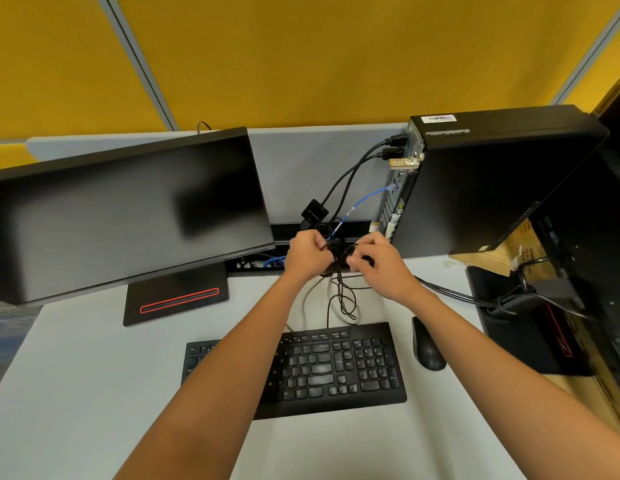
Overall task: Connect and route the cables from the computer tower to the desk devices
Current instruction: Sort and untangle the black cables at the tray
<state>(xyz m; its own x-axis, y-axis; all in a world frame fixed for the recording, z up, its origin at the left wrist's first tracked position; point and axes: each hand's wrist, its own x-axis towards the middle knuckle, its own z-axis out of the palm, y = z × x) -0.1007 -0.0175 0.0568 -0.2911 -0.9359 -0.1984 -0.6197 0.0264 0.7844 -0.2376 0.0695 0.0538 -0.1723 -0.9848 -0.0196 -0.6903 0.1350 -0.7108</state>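
Between the monitor [128, 209] and the computer tower [492, 188], a bundle of thin black cables [339, 258] sits at the rear of the worktop [76, 393], above a cable slot. Left hand [307, 254] and right hand [379, 265] each have their grip curled around this bundle. Loose loops hang from it onto the pale grey worktop, ending just behind the keyboard [336, 368]. Black leads and a blue network cable [367, 197] run from the tower's rear panel down toward the slot. A mouse [428, 344] lies right of the keyboard. Grey partition panel and yellow wall [301, 57] stand behind.
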